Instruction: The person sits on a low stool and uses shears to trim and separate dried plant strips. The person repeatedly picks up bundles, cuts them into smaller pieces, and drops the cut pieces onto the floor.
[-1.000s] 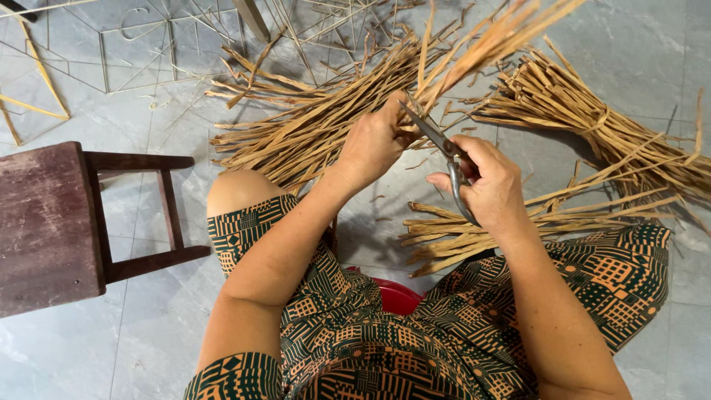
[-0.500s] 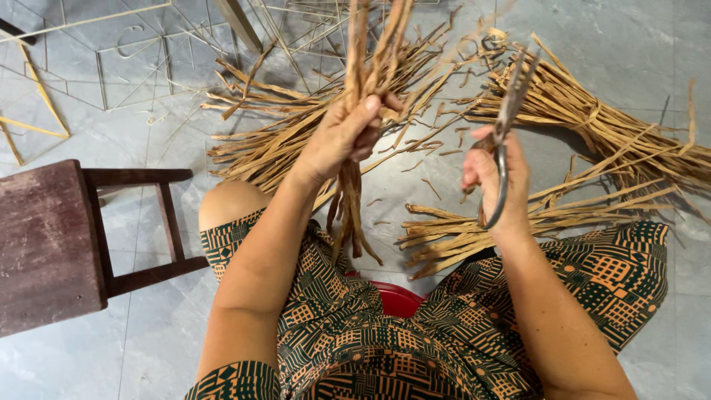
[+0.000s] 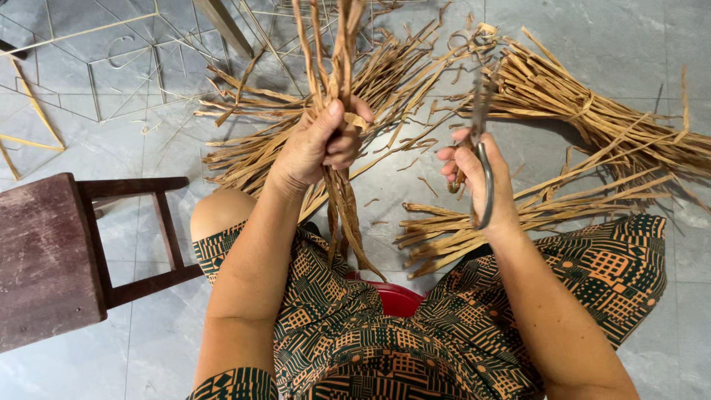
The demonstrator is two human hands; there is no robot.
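The person wears a loose garment (image 3: 415, 333) printed in a dense geometric pattern of dark green, orange and black blocks and stripes. Its short sleeves leave both forearms bare, and one knee (image 3: 222, 211) shows uncovered.

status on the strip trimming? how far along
Done: a tied bundle lies on the floor at right, with cut scraps around. In hand: left hand grips a bunch of strips upright; right hand holds scissors off them. Left: loose piles still untied.
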